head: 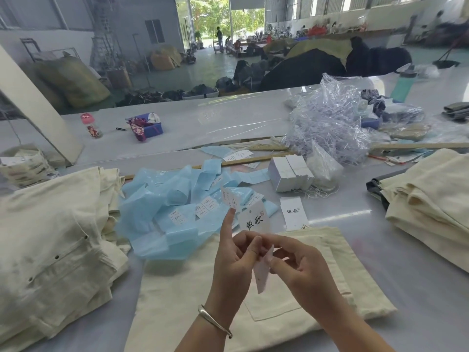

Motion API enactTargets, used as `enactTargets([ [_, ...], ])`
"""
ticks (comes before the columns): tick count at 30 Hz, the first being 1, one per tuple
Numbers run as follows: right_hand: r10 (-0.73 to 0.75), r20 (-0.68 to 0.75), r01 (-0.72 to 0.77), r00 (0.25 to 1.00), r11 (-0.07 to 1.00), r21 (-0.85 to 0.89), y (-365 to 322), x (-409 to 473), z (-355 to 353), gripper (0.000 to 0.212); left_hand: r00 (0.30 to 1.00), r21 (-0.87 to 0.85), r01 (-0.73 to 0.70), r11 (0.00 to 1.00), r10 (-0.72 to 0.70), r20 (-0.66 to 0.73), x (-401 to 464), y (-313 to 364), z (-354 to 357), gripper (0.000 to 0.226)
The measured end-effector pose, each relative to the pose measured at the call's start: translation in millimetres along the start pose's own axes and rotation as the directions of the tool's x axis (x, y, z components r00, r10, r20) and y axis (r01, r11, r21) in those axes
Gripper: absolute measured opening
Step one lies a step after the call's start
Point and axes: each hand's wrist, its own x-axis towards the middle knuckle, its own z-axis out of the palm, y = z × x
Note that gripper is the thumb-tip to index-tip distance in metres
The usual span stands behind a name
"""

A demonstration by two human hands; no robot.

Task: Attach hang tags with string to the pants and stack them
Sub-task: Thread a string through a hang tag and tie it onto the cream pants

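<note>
Above the tabletop (418, 288), we find both hands holding hang tags over flat cream pants (291, 308). Left hand (236, 260) pinches a white tag (255, 221) printed with black characters, forefinger raised against a smaller label (229, 198). Right hand (302, 265) pinches a pale tag (262, 273), hanging edge-on. Stacked pants (50, 240) lie left; more (429, 201) right.

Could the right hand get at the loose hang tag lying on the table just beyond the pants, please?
Probably yes: the hang tag lies uncovered, but the right hand is busy pinching tags.
</note>
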Motion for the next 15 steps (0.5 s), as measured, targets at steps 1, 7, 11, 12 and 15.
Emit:
enactTargets([
  [1, 0.012, 0.005, -0.012, 1.000, 0.998, 0.059, 0, 2, -1, 0.040, 1.000, 0.007, 0.010, 1.000, -0.010, -0.003, 0, -1, 0, 0.067],
  [7, 0.183, -0.056, -0.170, 0.981, 0.967, 0.191, 13, 9, -3, 0.029, 0.995, -0.003, 0.081, 0.997, -0.081, -0.063, -1, 1, 3, 0.053],
  [11, 0.316, -0.060, -0.275, 0.947, 0.890, 0.363, 23, 13, -9, 0.047, 0.988, 0.123, 0.037, 0.992, -0.018, -0.156, 0, 6, 0, 0.029],
  [12, 0.327, -0.054, -0.277, 0.943, 0.868, 0.413, 23, 15, -11, 0.051, 0.984, 0.148, 0.031, 0.988, -0.004, -0.179, 1, 8, -1, 0.022],
  [15, 0.314, -0.055, -0.242, 0.948, 0.821, 0.517, 25, 19, -12, 0.062, 0.976, 0.126, 0.066, 0.990, -0.038, -0.214, 3, 12, -4, 0.015],
])
